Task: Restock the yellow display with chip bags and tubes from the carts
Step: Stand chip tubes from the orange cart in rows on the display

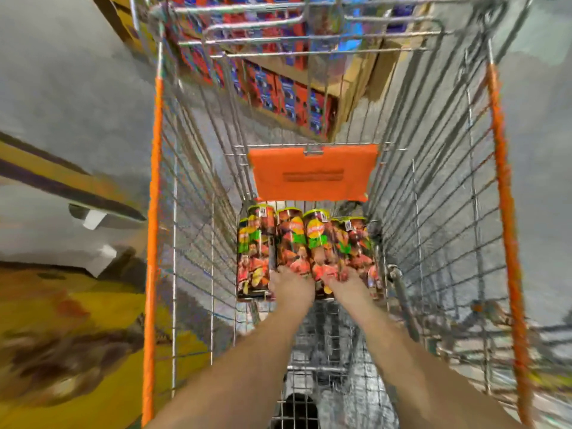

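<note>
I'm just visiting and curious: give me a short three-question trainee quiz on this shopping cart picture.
1. True or false: both hands reach down to the chip tubes in the wire cart.
2. What colour is the flap at the far end of the cart, just beyond the tubes?
A. blue
B. orange
C. green
3. Fill in: the tubes lie side by side on the cart's ______.

Key
1. True: the left hand and right hand both rest on the near ends of the tubes; the blur hides whether the fingers curl round them.
2. B
3. floor
</note>
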### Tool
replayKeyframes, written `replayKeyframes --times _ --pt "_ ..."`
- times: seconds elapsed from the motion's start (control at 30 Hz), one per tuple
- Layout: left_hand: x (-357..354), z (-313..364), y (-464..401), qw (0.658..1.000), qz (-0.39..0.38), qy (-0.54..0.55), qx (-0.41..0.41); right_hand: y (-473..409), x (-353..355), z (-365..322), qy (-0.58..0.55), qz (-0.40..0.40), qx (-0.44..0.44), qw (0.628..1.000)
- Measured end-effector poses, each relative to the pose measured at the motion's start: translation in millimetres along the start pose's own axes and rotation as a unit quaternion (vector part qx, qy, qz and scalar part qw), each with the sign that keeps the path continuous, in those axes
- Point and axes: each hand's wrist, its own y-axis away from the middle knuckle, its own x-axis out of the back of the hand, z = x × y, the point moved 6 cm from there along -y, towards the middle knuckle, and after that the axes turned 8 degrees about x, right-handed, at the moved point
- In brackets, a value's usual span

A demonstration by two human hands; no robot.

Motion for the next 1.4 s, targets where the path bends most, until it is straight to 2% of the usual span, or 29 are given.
replayKeyframes --times 0.07,0.17,0.27,0.4,0.6,0.7,0.87,0.97,1.17,1.4 --pt "0 2 -2 0.999 0.005 0.029 0.016 -5 -2 9 -0.040 0.006 -0.001 0.999" --pt "-8 1 -7 0.994 -0.046 0.098 0.024 -6 -4 14 -0.045 -0.015 -0.003 0.999" --pt "0 -3 -6 0.990 -0.060 0.124 0.024 -2 -2 17 -0.050 -0.020 -0.029 0.998" --pt "17 -16 16 0.982 -0.094 0.162 0.010 21 -1 20 -0.139 -0.042 -0.049 0.988" --pt "70 -47 76 0.965 -0.108 0.228 -0.073 84 7 -7 -0.189 -0.039 0.014 0.981" --pt "121 -75 121 0.952 -0.080 0.253 -0.149 159 4 -61 -0.169 -0.038 0.069 0.982" --pt "220 -158 214 0.905 -0.054 0.319 -0.276 285 -27 -133 -0.124 -0.058 0.196 0.971" --pt "275 -227 256 0.874 -0.042 0.366 -0.316 352 -63 -170 -0.084 -0.075 0.266 0.957" --pt "374 -384 310 0.834 0.048 0.432 -0.341 465 -181 -241 -0.015 -0.172 0.370 0.913" --pt "446 -542 326 0.808 0.169 0.493 -0.275 542 -321 -301 0.064 -0.280 0.446 0.848"
